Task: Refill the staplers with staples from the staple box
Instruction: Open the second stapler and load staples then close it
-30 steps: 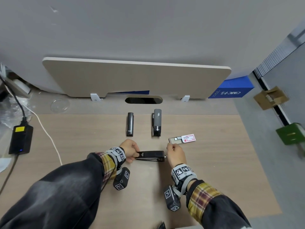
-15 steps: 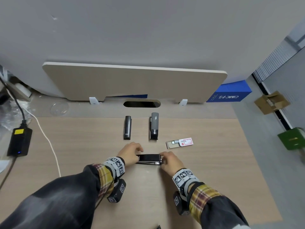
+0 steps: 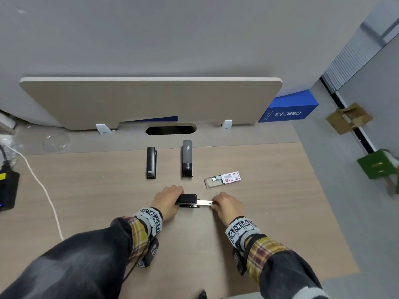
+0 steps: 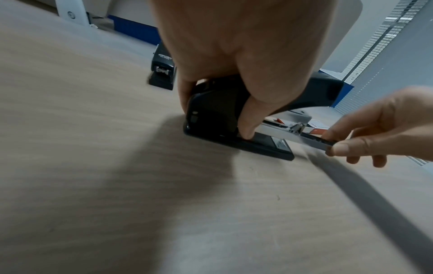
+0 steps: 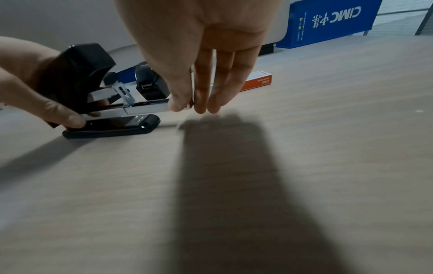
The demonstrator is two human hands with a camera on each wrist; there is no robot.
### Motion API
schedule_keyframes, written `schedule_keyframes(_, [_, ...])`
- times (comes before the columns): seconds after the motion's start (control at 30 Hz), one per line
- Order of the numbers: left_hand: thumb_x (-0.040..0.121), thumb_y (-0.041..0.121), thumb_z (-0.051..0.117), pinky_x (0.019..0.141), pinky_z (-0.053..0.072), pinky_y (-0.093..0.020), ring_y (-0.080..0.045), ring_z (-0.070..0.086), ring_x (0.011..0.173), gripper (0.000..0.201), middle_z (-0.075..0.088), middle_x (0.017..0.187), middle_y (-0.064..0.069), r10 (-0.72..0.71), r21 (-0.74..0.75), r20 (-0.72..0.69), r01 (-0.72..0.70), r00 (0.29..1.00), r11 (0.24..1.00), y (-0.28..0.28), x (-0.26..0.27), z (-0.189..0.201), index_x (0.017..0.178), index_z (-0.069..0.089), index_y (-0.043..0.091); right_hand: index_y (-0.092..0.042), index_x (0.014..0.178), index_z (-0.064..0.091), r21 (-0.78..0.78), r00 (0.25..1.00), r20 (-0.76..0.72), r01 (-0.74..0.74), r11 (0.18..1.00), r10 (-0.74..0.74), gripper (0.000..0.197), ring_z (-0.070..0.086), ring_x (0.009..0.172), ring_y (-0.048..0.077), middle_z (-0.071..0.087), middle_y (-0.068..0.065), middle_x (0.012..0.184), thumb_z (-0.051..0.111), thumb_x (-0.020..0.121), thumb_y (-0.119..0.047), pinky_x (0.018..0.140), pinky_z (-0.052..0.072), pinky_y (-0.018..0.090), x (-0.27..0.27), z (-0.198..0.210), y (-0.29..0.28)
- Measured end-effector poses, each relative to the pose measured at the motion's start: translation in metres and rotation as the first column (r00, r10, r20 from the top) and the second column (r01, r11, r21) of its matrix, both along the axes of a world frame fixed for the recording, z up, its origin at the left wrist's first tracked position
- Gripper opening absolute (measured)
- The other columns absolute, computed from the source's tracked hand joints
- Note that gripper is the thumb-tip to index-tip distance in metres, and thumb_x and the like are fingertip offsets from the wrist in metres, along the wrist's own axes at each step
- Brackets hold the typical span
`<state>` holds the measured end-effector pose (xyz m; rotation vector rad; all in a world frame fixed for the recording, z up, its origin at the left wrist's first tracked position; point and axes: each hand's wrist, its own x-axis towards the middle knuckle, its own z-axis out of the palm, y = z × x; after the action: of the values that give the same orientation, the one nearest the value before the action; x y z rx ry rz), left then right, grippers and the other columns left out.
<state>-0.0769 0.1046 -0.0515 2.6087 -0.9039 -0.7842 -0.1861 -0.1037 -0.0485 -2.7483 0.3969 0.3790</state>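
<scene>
A person's two hands work on a black stapler lying sideways on a light wood table. The left hand curls around the stapler's hinged end, thumb pressed against the base and fingers wrapped over the lifted black top cover. The right hand pinches the outer end of the silver staple tray between thumb and first fingers; the tray juts out from under the raised cover toward that hand, just above the black base. The remaining right fingers hang straight down, tips close to the table surface.

Beyond the right fingers, near but not touching them, lies the staple box, a small red-and-white sleeve with its inner drawer slid partly out toward the left. Beyond the left fingers stand two more staplers, side by side with a gap between them: a slim black one and a grey-and-black one, both closed and pointing toward the person.

Bare table stretches on the near side of both hands, and on the outer side of the right hand up to the table's right edge, where grey floor begins. Well off on the outer side of the left hand, a white cable trails across the table beside a black power adapter. A beige divider panel stands along the far edge.
</scene>
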Motion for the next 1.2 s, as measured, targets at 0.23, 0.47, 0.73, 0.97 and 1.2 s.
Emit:
schedule_keyframes(0.23, [0.075, 0.008, 0.054, 0.075, 0.04, -0.036, -0.024, 0.049, 0.097, 0.03, 0.052, 0.103, 0.001, 0.067, 0.029, -0.003, -0.067, 0.998, 0.997, -0.012, 0.004, -0.002, 0.099, 0.046, 0.024, -0.029, 0.104, 0.06, 0.235, 0.982, -0.015, 0.184, 0.954, -0.186, 0.027, 0.059, 0.098, 0.014, 0.06, -0.008, 0.109, 0.057, 0.085, -0.047, 0.081, 0.047, 0.029, 0.009, -0.003, -0.024])
schedule_keyframes(0.47, [0.074, 0.007, 0.053, 0.075, 0.036, -0.034, -0.023, 0.047, 0.099, 0.032, 0.05, 0.101, 0.004, 0.084, 0.028, -0.029, -0.083, 0.996, 0.996, -0.012, 0.005, -0.004, 0.093, 0.039, 0.03, -0.027, 0.116, 0.061, 0.094, 0.979, 0.127, 0.146, 0.985, -0.157, 0.025, 0.057, 0.098, 0.021, 0.051, -0.001, 0.116, 0.052, 0.093, -0.029, 0.075, 0.049, 0.032, 0.055, -0.003, -0.056])
schedule_keyframes(0.73, [0.072, 0.002, 0.05, 0.07, 0.032, -0.033, -0.024, 0.048, 0.095, 0.033, 0.045, 0.094, 0.006, 0.124, 0.037, 0.002, -0.124, 0.992, 0.992, -0.017, 0.004, -0.002, 0.09, 0.038, 0.028, -0.025, 0.094, 0.062, 0.08, 0.989, 0.08, 0.117, 0.99, -0.123, 0.016, 0.054, 0.092, 0.021, 0.052, -0.003, 0.104, 0.052, 0.087, -0.015, 0.07, 0.049, 0.032, 0.063, -0.013, -0.049])
schedule_keyframes(0.97, [0.073, 0.006, 0.054, 0.072, 0.036, -0.034, -0.026, 0.049, 0.095, 0.03, 0.05, 0.097, 0.001, 0.111, 0.054, -0.026, -0.11, 0.993, 0.993, -0.02, 0.013, -0.003, 0.088, 0.037, 0.027, -0.026, 0.096, 0.062, 0.046, 0.998, 0.05, 0.046, 0.998, -0.048, 0.012, 0.052, 0.093, 0.02, 0.05, -0.003, 0.107, 0.06, 0.086, -0.02, 0.067, 0.045, 0.03, 0.058, -0.013, -0.049])
schedule_keyframes(1.2, [0.075, 0.009, 0.056, 0.074, 0.037, -0.035, -0.027, 0.05, 0.097, 0.028, 0.051, 0.102, 0.0, 0.15, 0.01, 0.018, -0.151, 0.988, 0.989, -0.023, 0.016, -0.009, 0.098, 0.045, 0.021, -0.022, 0.099, 0.057, 0.016, 0.999, 0.018, 0.04, 0.999, -0.04, 0.016, 0.055, 0.082, 0.026, 0.047, 0.002, 0.103, 0.057, 0.084, -0.014, 0.065, 0.048, 0.033, 0.059, -0.012, -0.042])
